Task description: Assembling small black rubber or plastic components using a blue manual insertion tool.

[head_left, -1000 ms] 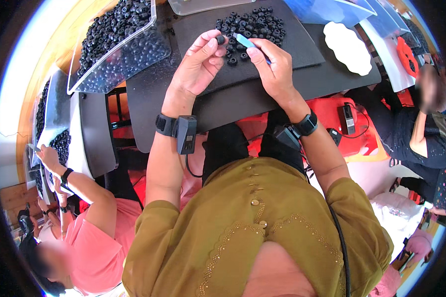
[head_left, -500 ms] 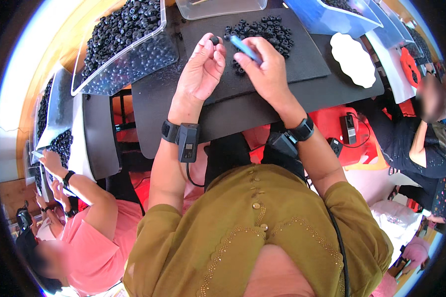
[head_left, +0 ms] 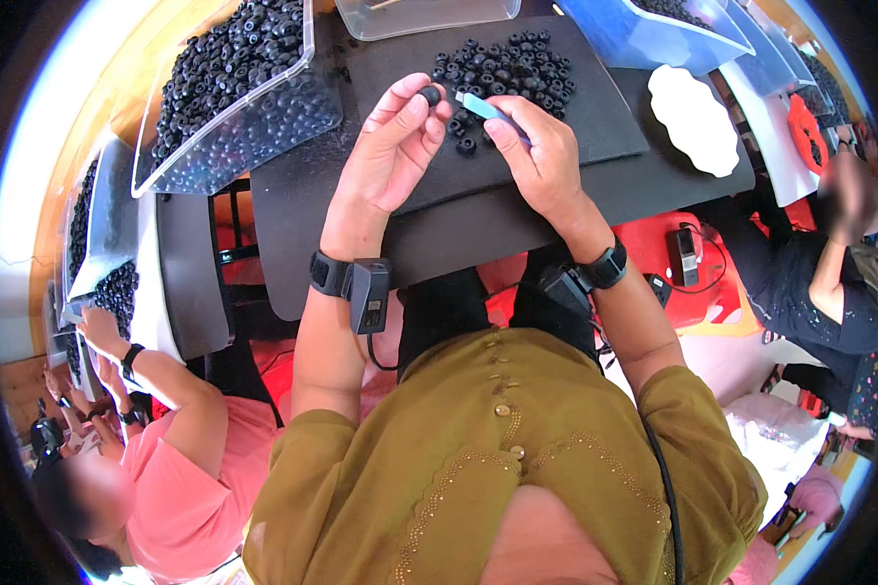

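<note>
Head view: the left hand [head_left: 392, 146] is raised above the black mat [head_left: 595, 117], thumb and forefinger closed narrowly on one small black ring [head_left: 429, 95], remaining fingers loosely curled. The ring sits at the fingertips, clear of the mat surface. The right hand [head_left: 541, 156] is just beside it, fingers wrapped around a light blue tool [head_left: 483, 105] whose tip points toward the ring; tip and ring are near each other, contact cannot be confirmed. A loose heap of black rings [head_left: 507, 63] lies on the mat directly beyond both hands. Both wrists carry black bands.

To the left, a clear plastic tray [head_left: 263, 127] is filled with further black rings. A clear container [head_left: 439, 18] stands at the top edge and a blue tray [head_left: 654, 39] lies to the right. A white scalloped dish [head_left: 695, 119] rests on the dark table [head_left: 293, 214] right of the mat. A co-worker in a pink top [head_left: 180, 487] works at lower left
</note>
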`<action>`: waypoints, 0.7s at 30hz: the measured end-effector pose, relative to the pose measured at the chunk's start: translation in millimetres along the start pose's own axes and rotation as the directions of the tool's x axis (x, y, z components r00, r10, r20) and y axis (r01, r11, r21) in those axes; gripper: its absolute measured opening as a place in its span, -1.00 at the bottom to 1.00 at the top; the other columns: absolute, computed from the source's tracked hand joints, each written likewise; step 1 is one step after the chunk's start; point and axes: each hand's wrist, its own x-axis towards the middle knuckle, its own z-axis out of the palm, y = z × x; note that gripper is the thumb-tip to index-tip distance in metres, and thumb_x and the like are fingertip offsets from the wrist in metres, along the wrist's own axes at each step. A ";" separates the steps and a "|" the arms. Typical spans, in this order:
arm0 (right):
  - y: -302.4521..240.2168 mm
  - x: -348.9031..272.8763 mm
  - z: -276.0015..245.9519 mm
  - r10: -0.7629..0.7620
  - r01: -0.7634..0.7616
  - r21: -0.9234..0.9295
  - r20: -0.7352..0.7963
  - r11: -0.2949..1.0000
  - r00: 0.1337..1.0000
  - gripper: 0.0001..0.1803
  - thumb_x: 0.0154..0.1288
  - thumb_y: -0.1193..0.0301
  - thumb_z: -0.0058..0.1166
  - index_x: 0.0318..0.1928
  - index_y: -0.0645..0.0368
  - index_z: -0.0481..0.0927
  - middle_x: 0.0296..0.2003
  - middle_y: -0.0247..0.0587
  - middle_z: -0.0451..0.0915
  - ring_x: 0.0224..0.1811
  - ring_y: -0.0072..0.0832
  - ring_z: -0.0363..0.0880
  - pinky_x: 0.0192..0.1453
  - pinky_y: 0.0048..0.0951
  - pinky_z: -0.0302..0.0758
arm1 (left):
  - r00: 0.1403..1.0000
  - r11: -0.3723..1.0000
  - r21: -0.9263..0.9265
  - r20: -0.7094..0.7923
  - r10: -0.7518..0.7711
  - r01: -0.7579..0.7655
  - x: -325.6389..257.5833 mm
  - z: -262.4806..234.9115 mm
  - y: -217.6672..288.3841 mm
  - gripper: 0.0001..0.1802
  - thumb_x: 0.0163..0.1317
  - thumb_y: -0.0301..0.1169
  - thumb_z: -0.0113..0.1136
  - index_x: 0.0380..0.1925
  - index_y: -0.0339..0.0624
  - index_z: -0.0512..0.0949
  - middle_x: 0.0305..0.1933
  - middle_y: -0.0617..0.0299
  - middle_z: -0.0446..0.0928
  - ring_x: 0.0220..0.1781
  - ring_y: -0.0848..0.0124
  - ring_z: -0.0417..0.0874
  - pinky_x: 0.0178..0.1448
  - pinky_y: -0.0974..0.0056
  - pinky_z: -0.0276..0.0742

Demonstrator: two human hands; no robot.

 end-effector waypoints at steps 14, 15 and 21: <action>6.2 -7.5 -3.7 -0.004 0.004 -0.017 0.010 1.000 1.000 -0.80 0.29 0.35 0.14 -0.16 0.21 0.61 -0.41 -0.16 0.58 -0.51 -0.26 0.54 -0.43 -0.34 0.43 | 0.998 0.994 0.092 0.012 -0.063 0.062 1.7 -2.8 -2.4 -0.71 0.37 -0.50 0.10 0.08 -0.21 0.47 0.00 0.13 0.52 -0.08 0.42 0.56 -0.02 0.44 0.56; 5.9 -7.8 -3.2 -0.019 0.020 -0.027 0.009 0.999 1.000 -0.80 0.29 0.35 0.14 -0.17 0.20 0.61 -0.41 -0.16 0.59 -0.49 -0.25 0.56 -0.42 -0.33 0.45 | 0.998 0.994 0.092 0.010 -0.063 0.062 1.6 -3.3 -2.7 -0.71 0.37 -0.50 0.10 0.08 -0.21 0.47 0.00 0.13 0.52 -0.08 0.42 0.56 -0.02 0.44 0.56; -0.1 -5.4 -3.4 -0.066 0.068 -0.079 0.026 0.995 0.997 -0.82 0.29 0.34 0.15 -0.20 0.18 0.62 -0.39 -0.17 0.61 -0.42 -0.21 0.60 -0.38 -0.30 0.49 | 0.998 0.993 0.105 -0.009 -0.058 0.058 0.3 -0.2 -5.2 -0.79 0.38 -0.48 0.11 -0.01 -0.22 0.52 -0.09 0.15 0.58 -0.15 0.46 0.62 -0.05 0.43 0.61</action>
